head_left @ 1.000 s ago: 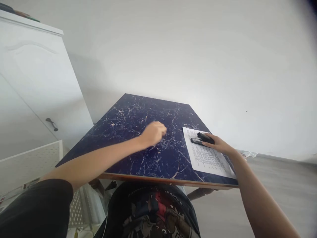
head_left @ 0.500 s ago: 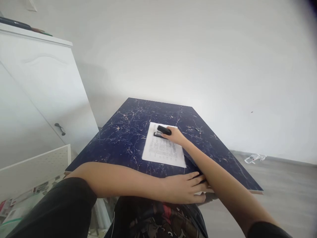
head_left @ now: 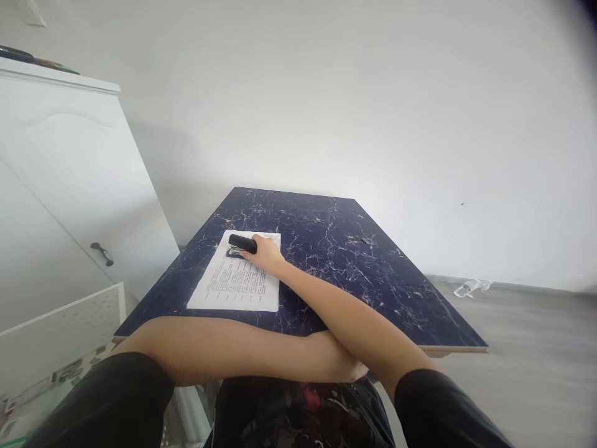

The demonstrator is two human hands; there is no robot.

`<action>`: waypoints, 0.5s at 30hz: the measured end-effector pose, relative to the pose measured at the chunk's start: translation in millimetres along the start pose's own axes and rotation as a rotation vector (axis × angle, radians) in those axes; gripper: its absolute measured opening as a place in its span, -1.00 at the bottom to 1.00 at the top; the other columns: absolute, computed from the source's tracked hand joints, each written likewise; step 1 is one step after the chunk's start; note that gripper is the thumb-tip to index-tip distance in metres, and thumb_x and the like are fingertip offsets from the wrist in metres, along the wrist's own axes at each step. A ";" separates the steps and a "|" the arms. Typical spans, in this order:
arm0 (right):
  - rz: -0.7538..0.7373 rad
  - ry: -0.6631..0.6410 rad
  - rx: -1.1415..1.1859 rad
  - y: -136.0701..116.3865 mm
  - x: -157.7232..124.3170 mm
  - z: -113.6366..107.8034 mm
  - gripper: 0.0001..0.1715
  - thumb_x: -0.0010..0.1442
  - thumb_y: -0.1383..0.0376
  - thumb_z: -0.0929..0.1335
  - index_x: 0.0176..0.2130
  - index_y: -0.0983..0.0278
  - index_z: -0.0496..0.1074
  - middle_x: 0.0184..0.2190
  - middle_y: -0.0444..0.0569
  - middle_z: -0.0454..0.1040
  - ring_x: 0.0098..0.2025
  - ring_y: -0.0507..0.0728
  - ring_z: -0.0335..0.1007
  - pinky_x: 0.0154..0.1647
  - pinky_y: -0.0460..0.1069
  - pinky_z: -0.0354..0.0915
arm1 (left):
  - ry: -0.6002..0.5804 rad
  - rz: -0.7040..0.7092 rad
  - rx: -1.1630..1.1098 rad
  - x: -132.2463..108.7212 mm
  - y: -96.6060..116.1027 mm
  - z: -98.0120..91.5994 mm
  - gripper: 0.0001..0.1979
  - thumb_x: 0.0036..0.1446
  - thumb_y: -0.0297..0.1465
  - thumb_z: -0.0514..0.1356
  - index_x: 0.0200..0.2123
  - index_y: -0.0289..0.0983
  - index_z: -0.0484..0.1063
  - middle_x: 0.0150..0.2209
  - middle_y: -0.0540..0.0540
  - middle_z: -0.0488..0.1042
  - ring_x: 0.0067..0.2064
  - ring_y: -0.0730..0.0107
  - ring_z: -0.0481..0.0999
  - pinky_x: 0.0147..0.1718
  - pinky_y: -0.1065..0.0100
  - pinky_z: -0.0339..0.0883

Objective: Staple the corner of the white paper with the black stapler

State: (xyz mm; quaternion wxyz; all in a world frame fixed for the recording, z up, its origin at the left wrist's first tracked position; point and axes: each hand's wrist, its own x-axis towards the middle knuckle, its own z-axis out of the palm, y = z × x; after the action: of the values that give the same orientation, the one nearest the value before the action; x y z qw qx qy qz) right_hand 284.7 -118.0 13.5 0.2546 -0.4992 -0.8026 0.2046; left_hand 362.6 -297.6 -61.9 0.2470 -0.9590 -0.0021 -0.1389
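Observation:
A black stapler (head_left: 243, 242) rests over the upper part of a printed sheet of paper (head_left: 233, 289). My right hand (head_left: 267, 254) is closed round the stapler's near end, its jaws facing left with a gap showing between top arm and base. Near the front edge of the table, my left hand (head_left: 342, 364) lies low under my right forearm, which covers most of it, so its fingers cannot be made out. My left forearm runs along the table's front edge, just below the sheet.
The dark blue marbled table (head_left: 321, 249) stands against a pale wall. A small dark object (head_left: 364, 241) lies on its right side. To the left is a white cabinet (head_left: 69, 174) with a dark handle. Clear plastic packaging (head_left: 472, 287) lies on the floor at right.
My right hand, the stapler and the sheet have moved left across the table. My left hand's spread fingers showed before; now the right forearm crosses over and hides them.

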 end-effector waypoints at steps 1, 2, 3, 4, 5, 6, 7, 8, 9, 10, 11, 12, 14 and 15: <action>-0.006 -0.007 0.006 -1.5 0.4 1.7 -0.53 0.21 -0.11 0.48 0.00 0.03 0.47 -0.24 -0.03 0.55 -0.20 0.26 0.53 -0.34 0.11 0.39 | -0.017 -0.004 -0.003 0.9 1.3 1.7 -0.69 0.33 -0.36 0.15 0.01 -0.07 0.66 0.13 -0.04 0.59 0.32 0.07 0.39 0.23 0.13 0.36; -0.014 -0.026 0.024 -2.0 0.8 0.9 -0.43 0.17 -0.15 0.49 0.06 0.02 0.45 -0.20 -0.03 0.56 -0.17 0.27 0.53 -0.31 0.12 0.41 | -0.024 -0.006 -0.008 1.2 1.8 1.9 -0.68 0.33 -0.35 0.15 0.01 -0.08 0.66 0.14 -0.03 0.58 0.33 0.08 0.39 0.24 0.15 0.36; -0.032 -0.042 0.055 -0.9 1.4 -2.7 -0.31 0.14 -0.19 0.50 0.13 0.04 0.41 -0.12 -0.02 0.57 -0.13 0.27 0.54 -0.27 0.13 0.43 | -0.023 -0.007 -0.012 0.9 1.2 0.6 -0.68 0.34 -0.36 0.14 0.02 -0.09 0.66 0.15 -0.02 0.58 0.33 0.10 0.39 0.26 0.16 0.35; -0.069 -0.045 0.091 2.1 2.5 -9.2 -0.19 0.15 -0.22 0.48 0.22 0.07 0.34 -0.02 0.01 0.56 -0.07 0.28 0.53 -0.20 0.14 0.46 | -0.013 -0.008 -0.015 0.1 -0.4 -2.2 -0.67 0.35 -0.37 0.12 0.03 -0.09 0.66 0.15 -0.02 0.58 0.32 0.12 0.39 0.27 0.17 0.33; -0.118 -0.027 0.119 7.6 4.0 -18.7 -0.12 0.17 -0.22 0.46 0.29 0.11 0.27 0.08 0.04 0.53 -0.01 0.27 0.52 -0.12 0.15 0.47 | 0.004 -0.002 -0.018 -1.2 -2.9 -6.5 -0.66 0.36 -0.39 0.12 0.03 -0.09 0.65 0.15 -0.02 0.58 0.31 0.13 0.40 0.29 0.16 0.31; -0.167 0.017 0.132 15.9 5.8 -30.8 -0.11 0.22 -0.19 0.45 0.32 0.15 0.22 0.15 0.06 0.50 0.05 0.27 0.49 -0.03 0.16 0.45 | 0.025 0.007 -0.020 -2.7 -6.1 -11.8 -0.66 0.36 -0.42 0.12 0.04 -0.11 0.65 0.14 -0.05 0.58 0.29 0.12 0.43 0.29 0.14 0.30; -0.211 0.081 0.126 27.3 7.6 -45.3 -0.17 0.28 -0.13 0.42 0.33 0.19 0.21 0.18 0.09 0.48 0.10 0.27 0.46 0.06 0.17 0.42 | 0.050 0.024 -0.023 -4.5 -9.7 -18.0 -0.66 0.35 -0.44 0.12 0.03 -0.15 0.65 0.12 -0.10 0.59 0.24 0.10 0.47 0.28 0.11 0.31; -0.221 0.154 0.089 42.1 8.9 -61.5 -0.26 0.30 -0.05 0.43 0.29 0.22 0.26 0.15 0.09 0.50 0.11 0.27 0.44 0.10 0.18 0.39 | 0.077 0.049 -0.026 -6.2 -13.5 -24.5 -0.67 0.33 -0.46 0.13 0.01 -0.19 0.66 0.09 -0.16 0.60 0.18 0.06 0.51 0.25 0.06 0.34; -0.201 0.230 0.042 59.9 9.2 -78.6 -0.38 0.30 0.03 0.43 0.22 0.23 0.34 0.08 0.10 0.54 0.10 0.28 0.42 0.12 0.19 0.36 | 0.102 0.065 -0.027 -8.0 -17.2 -31.0 -0.69 0.33 -0.47 0.13 -0.03 -0.22 0.67 0.06 -0.22 0.61 0.11 0.04 0.54 0.21 0.02 0.36; -0.149 0.310 0.005 80.3 7.8 -95.9 -0.54 0.31 0.13 0.40 0.14 0.25 0.41 0.02 0.11 0.55 0.08 0.29 0.42 0.13 0.19 0.34 | 0.123 0.079 -0.023 -9.5 -20.4 -37.1 -0.70 0.32 -0.47 0.14 -0.07 -0.23 0.69 0.04 -0.26 0.60 0.07 0.02 0.55 0.19 -0.02 0.36; -0.063 0.394 -0.041 102.6 4.1 -112.6 -0.66 0.31 0.20 0.37 0.04 0.27 0.45 -0.05 0.12 0.56 0.04 0.29 0.41 0.12 0.20 0.33 | 0.135 0.084 -0.012 -10.8 -23.0 -42.5 -0.70 0.31 -0.48 0.14 -0.11 -0.23 0.70 0.05 -0.28 0.59 0.07 -0.01 0.54 0.20 -0.06 0.34; 0.033 0.471 -0.093 125.7 -1.9 -127.8 -0.73 0.29 0.26 0.34 -0.03 0.28 0.47 -0.11 0.14 0.56 0.01 0.30 0.40 0.12 0.20 0.31 | 0.138 0.083 -0.002 -11.8 -24.9 -46.9 -0.70 0.30 -0.47 0.14 -0.14 -0.22 0.71 0.07 -0.29 0.57 0.10 -0.04 0.53 0.21 -0.10 0.31; 0.234 0.618 -0.211 170.0 -20.0 -151.5 -0.75 0.23 0.35 0.31 -0.10 0.31 0.49 -0.12 0.19 0.52 0.07 0.34 0.33 0.17 0.21 0.25 | 0.131 0.074 0.012 -12.7 -26.4 -52.7 -0.70 0.30 -0.45 0.14 -0.17 -0.17 0.72 0.14 -0.26 0.52 0.18 -0.09 0.46 0.24 -0.14 0.26; 0.328 0.677 -0.258 189.0 -30.4 -159.4 -0.73 0.20 0.38 0.29 -0.11 0.31 0.49 -0.08 0.23 0.50 0.12 0.36 0.28 0.19 0.23 0.22 | 0.125 0.069 0.013 -12.7 -26.4 -54.2 -0.70 0.30 -0.43 0.14 -0.18 -0.14 0.72 0.18 -0.24 0.50 0.22 -0.09 0.43 0.24 -0.13 0.26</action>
State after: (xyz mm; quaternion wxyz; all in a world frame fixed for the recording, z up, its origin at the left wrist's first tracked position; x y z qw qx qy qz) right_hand 525.4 -54.8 22.6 0.4036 -0.6880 -0.6021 -0.0361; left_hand 334.1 -299.3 -7.3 0.2574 -0.9464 0.0454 -0.1901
